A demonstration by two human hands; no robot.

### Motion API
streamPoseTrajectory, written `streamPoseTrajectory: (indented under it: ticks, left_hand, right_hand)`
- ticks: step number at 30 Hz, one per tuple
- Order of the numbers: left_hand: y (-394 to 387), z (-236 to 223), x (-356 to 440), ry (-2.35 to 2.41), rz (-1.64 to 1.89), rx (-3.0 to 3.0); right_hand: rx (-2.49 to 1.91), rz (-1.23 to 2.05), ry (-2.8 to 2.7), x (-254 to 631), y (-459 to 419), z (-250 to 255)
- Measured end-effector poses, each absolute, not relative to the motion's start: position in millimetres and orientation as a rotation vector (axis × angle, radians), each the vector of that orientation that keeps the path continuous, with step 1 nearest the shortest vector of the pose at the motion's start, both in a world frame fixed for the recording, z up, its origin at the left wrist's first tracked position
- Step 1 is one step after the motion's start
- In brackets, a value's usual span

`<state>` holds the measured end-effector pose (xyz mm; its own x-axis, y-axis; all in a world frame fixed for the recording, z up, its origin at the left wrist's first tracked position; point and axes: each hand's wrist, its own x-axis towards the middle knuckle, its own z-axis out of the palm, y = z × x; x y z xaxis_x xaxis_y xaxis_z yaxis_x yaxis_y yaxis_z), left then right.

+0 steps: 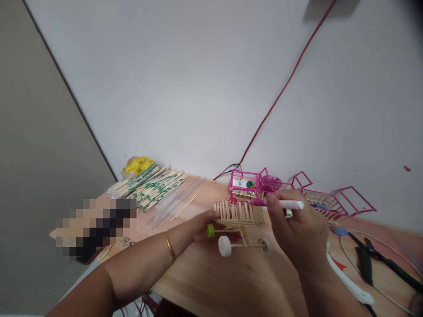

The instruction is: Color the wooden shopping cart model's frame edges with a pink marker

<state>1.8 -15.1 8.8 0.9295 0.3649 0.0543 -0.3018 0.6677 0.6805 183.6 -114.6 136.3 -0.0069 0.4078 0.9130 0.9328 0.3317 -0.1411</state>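
My left hand (202,226) is closed around the left side of a small cart model (236,213) made of thin wooden sticks. It has a slatted body, a stick axle with white cap wheels (225,246), and a green cap wheel (210,230) close to my fingers. My right hand (294,222) pinches a white pen-shaped tool with a pink front end (291,204), whose front reaches the cart's top edge. That edge shows pink colour, while the slats are bare wood. Whether the tool is a marker or a brush I cannot tell.
Against the wall stand pink stick frames (244,171) and a pink-stained clear cup (271,182). Stick bundles in green-printed wrappers (158,187) and a yellow packet (138,166) lie left. Black-handled pliers (373,253), a white tool (352,281) and a cord are at right.
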Motion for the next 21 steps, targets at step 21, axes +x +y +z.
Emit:
streamPoseTrajectory:
  ticks: [21]
  left_hand:
    - [-14.2,6.6,2.3,0.114,0.404,0.733]
  right_hand:
    - [-1.246,-0.586,-1.609,180.4,-118.0,139.7]
